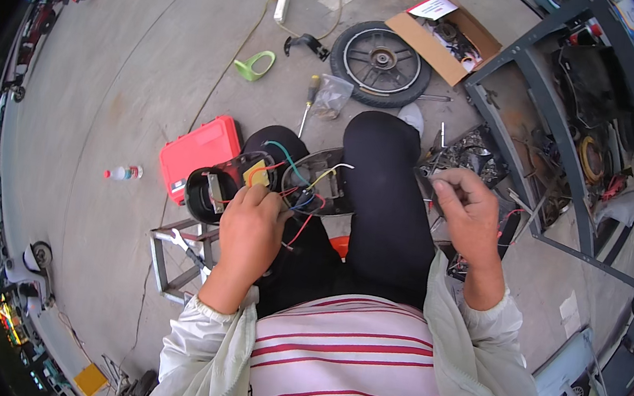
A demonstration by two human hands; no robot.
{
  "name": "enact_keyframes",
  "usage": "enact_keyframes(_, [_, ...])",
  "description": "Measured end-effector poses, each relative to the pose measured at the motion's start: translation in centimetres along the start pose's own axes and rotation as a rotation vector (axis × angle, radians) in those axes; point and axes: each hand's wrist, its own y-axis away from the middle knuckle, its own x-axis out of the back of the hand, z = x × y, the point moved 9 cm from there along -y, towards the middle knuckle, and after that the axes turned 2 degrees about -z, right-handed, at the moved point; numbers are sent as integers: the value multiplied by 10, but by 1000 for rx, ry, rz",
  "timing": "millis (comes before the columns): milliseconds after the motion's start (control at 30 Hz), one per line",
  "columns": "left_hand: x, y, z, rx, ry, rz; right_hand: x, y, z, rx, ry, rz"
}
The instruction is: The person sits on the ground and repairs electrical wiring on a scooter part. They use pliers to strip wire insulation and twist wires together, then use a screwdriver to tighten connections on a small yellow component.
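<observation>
Across my lap lies a dark scooter part, a black plastic housing [320, 176] with a round black cup [207, 194] at its left end. Loose red, green, yellow and blue wires [307, 190] stick out of it. My left hand [252, 226] is closed over the near side, its fingers curled round the wires. A yellow patch [257, 175] shows just beyond those fingers. Off to the right of my knee, my right hand [467, 212] is raised with thumb and forefinger pinched together. Whatever is in that pinch is too small to make out.
A red toolbox [200, 153] and a metal stool frame [181, 257] with a wrench [190, 250] are on the left. Ahead lie a screwdriver [310, 102], plastic bag [332, 97], wheel [382, 62] and cardboard box [451, 40]. A grey metal rack [570, 134] stands right.
</observation>
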Motion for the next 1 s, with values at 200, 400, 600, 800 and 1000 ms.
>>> enact_keyframes(200, [-1,-1,-2,-5,48,-4,0,3,5,-24,-46,-2])
enact_keyframes(400, [1,4,-6,0,56,6,2,3,4,-14,-58,-3])
enact_keyframes(600, [25,7,-11,48,249,124,14,-3,-7,47,2,27])
enact_keyframes(800, [48,26,-45,231,411,343,40,-7,-11,91,31,102])
enact_keyframes(1000, [53,40,-57,266,476,453,34,-6,-15,98,118,47])
